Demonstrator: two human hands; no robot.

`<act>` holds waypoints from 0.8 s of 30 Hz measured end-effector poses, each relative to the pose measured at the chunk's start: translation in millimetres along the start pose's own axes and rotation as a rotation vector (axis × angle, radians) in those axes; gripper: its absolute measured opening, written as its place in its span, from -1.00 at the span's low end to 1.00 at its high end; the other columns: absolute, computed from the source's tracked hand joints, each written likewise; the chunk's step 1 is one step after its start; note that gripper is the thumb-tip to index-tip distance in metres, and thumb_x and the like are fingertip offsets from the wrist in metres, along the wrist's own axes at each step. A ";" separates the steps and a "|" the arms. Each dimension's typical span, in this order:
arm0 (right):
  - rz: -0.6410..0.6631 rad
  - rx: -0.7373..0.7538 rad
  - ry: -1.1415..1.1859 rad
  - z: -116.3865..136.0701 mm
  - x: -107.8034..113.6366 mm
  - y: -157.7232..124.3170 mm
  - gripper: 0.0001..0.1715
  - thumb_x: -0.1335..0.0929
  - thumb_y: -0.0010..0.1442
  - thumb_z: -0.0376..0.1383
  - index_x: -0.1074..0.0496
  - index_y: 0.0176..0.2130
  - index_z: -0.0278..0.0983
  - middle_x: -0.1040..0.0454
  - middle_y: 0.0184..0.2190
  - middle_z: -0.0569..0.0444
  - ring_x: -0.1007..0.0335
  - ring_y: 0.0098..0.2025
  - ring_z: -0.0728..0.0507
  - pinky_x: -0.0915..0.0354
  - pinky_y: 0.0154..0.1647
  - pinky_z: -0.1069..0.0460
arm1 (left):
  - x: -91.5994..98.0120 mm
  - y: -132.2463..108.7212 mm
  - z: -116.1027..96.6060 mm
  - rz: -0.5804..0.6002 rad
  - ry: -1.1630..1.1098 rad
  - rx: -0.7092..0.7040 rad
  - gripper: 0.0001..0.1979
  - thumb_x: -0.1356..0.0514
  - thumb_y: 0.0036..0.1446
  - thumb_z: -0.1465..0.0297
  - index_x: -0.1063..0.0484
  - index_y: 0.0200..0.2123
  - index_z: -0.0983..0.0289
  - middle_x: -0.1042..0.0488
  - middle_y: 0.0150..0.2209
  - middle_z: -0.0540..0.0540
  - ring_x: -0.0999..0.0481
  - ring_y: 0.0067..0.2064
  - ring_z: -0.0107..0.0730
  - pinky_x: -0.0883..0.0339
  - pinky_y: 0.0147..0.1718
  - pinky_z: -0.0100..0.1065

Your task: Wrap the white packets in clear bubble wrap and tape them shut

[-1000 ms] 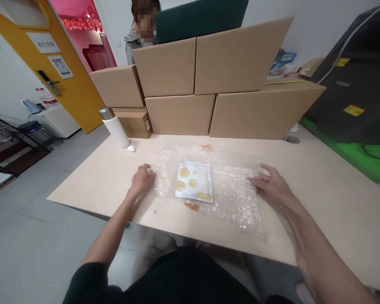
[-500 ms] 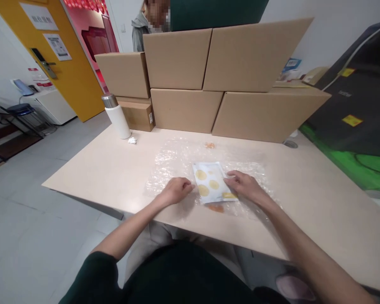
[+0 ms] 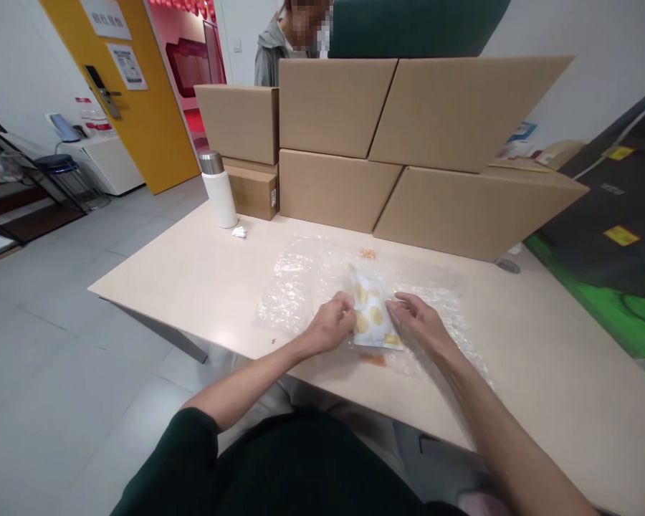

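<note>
Yellow-dotted white packet [image 3: 375,317], flat earlier, now bowed between left hand [image 3: 329,327] and right hand [image 3: 423,324]; fingers nearly closed, pinching its opposite side edges, above bubble wrap [image 3: 295,279].

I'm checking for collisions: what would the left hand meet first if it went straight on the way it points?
The white packet with yellow circles, most likely; the left hand is at its left edge, though exact contact is unclear.

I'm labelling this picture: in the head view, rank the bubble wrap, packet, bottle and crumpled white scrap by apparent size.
1. Bubble wrap
2. Packet
3. Bottle, standing farther away, so true sizes are unsure
4. Crumpled white scrap
</note>
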State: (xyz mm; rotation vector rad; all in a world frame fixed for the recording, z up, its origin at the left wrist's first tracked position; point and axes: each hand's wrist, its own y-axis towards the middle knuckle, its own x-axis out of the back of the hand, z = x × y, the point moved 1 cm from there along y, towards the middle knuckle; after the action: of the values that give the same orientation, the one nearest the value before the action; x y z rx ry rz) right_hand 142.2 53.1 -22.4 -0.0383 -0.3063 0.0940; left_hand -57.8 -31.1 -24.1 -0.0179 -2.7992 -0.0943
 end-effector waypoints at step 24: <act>0.354 0.002 0.038 34.0 -138.3 -0.9 -0.62 -0.48 -0.09 -0.15 -0.42 -0.26 -0.25 -0.43 -0.56 0.12 -0.34 -0.52 -0.13 -0.26 -0.52 -0.01 | 135.2 -33.6 43.1 -0.446 0.481 0.266 -0.90 -0.14 0.15 0.42 -0.44 -0.39 0.26 -0.44 -0.26 0.17 -0.46 -0.18 -0.15 -0.28 -0.13 -0.19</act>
State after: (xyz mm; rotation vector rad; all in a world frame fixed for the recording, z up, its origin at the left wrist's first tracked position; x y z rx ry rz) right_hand 0.7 39.5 -31.3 -0.0918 -0.2592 0.4441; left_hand -200.4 -61.5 -21.4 0.6096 -2.2671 0.1495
